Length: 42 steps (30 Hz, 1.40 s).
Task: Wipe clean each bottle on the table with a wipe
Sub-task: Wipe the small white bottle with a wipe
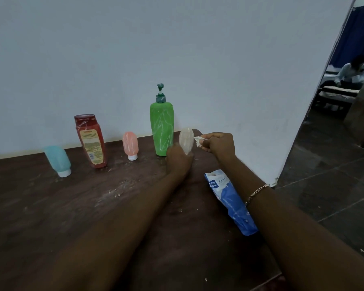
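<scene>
Clear tube bottle [186, 139]: upright, cap down, long axis vertical.
Left hand [178, 159]: fingers closed around its base.
Right hand [218, 144]: pinching crumpled wipe [197, 141] against it.

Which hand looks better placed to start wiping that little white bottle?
The right hand: it already pinches the wipe beside the white bottle. The left hand grips that bottle's base, so it likely steadies it.

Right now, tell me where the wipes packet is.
In the head view the blue wipes packet lies flat on the table at its right edge, beside the right forearm, nearer the camera than the green pump bottle.
</scene>
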{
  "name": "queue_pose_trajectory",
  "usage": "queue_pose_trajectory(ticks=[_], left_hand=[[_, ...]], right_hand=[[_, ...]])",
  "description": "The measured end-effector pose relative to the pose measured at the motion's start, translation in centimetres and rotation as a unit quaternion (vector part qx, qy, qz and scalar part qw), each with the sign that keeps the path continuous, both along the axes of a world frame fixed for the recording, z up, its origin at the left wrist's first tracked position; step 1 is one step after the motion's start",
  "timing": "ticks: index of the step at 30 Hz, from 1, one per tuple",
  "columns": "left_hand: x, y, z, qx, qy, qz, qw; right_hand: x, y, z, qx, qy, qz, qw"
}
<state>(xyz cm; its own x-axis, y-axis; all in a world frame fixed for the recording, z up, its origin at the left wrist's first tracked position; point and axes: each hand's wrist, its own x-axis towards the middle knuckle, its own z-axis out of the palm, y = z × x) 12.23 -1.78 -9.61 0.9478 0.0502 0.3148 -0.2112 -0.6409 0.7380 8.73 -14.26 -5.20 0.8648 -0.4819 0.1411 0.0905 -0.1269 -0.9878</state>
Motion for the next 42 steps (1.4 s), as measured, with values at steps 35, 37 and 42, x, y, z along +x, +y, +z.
queue_pose_trajectory(ticks=[35, 37, 42], left_hand=[[-10.9, 26.5, -0.7, 0.066, -0.011, -0.014, 0.998], [-10.7, 26.6, -0.7, 0.067, -0.006, -0.016, 0.998], [-10.3, 26.8, -1.0, 0.071, -0.007, -0.021, 0.997]], right_hand=[[-7.2, 19.7, -3.8, -0.331, -0.003, 0.19, 0.925], [-7.4, 19.8, -3.9, -0.332, 0.003, 0.201, 0.922], [-7.3, 20.7, -3.8, -0.372, 0.014, 0.222, 0.901]])
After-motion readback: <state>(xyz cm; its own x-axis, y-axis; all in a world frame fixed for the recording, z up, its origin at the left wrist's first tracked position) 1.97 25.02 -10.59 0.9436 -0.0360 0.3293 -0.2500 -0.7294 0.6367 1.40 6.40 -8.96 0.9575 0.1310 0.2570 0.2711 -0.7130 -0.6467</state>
